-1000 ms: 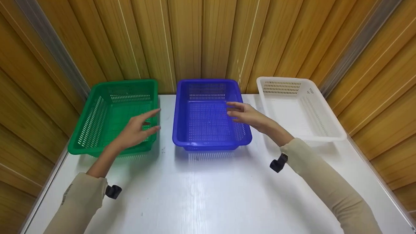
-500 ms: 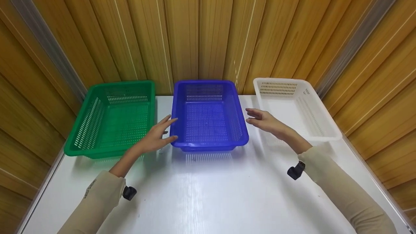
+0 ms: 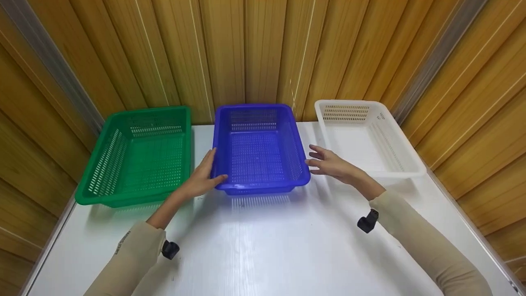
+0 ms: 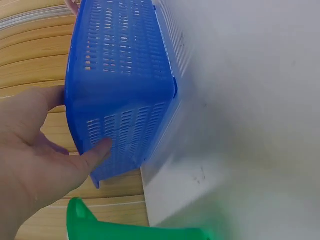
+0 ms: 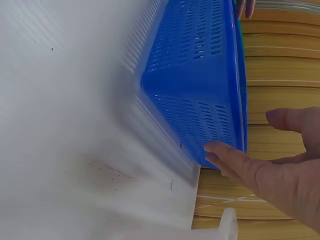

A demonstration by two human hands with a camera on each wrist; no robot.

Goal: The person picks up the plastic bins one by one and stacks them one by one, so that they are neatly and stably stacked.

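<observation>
While both hands only press flat, fingers spread, left hand (image 3: 201, 181) and right hand (image 3: 331, 163) on blue basket (image 3: 259, 152) | slick sides, could slip | tabletop's far edge, might bump green basket (image 3: 135, 158)

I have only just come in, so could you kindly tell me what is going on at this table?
A person in beige sleeves has a hand at each side of the blue basket, which stands in the middle of the white table. The left hand touches its left rim, thumb at the near corner. The right hand sits at the right rim with fingers spread; a thumb touches the wall. A green basket stands to the left and a white basket to the right. All three look empty.
</observation>
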